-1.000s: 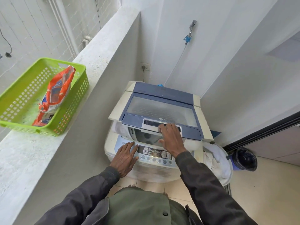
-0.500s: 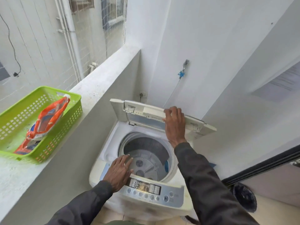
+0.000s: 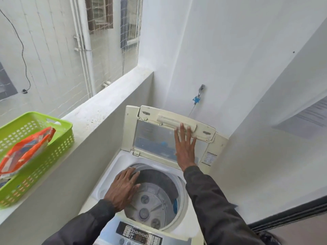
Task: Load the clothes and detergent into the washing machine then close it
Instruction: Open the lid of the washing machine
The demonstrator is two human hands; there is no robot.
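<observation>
Grip: R hand (image 3: 184, 151) flat vs raised lid (image 3: 152, 138), nothing held | L hand (image 3: 122, 190) flat on drum rim (image 3: 181, 190), empty | tip: push lid fully back so it rests b4 release.

You can reach straight down into the drum (image 3: 150, 200); the upright lid (image 3: 154, 144) blocks the back, the concrete ledge (image 3: 106, 106) hems the left, and your left hand (image 3: 122, 190) overlaps its rim.

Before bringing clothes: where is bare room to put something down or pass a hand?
The grey concrete ledge is bare between the green plastic basket and the white corner wall. The round grey drum is open right of the left hand. The basket's end is crowded.
</observation>
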